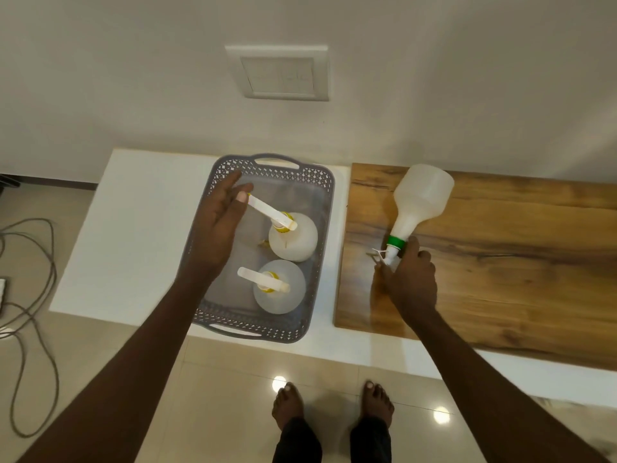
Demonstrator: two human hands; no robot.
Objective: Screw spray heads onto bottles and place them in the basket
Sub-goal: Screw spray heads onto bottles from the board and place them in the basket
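While reaching over the grey perforated basket (213, 182), left hand (217, 225) spread and relaxed, fingers straight, gripping nothing, fingertips just beside the long white nozzle of the far spray head (267, 210). Whether actually touching that nozzle, cannot tell. Basket set on a white table (133, 228), handles at its near and far ends. Inside, two translucent bottles standing upright, one behind the other: far bottle (297, 242) and near bottle (283, 292), each topped with a white spray head on a yellow collar. Near spray head (260, 280) pointing left, as does the far one.

To the right of the basket, wooden board (500, 262) lying on the same table. Over the board, third bottle (420, 198) tilted well off upright, base raised toward the wall, neck toward the person. Fitted at its neck, green-collared spray head (394, 247) with a white body and a thin white trigger sticking out to the left. Right hand (410, 282) curled round that green-collared spray head, thumb up against the collar, fingers wrapped under the white body. Whether resting on the board or lifted clear of it, cannot tell for the bottle's base.

On the wall behind, white switch plate (283, 75). On the tiled floor (217, 379) at left, loose grey cable (33, 295) in loops. Below, two bare feet (334, 406) standing near the table edge.
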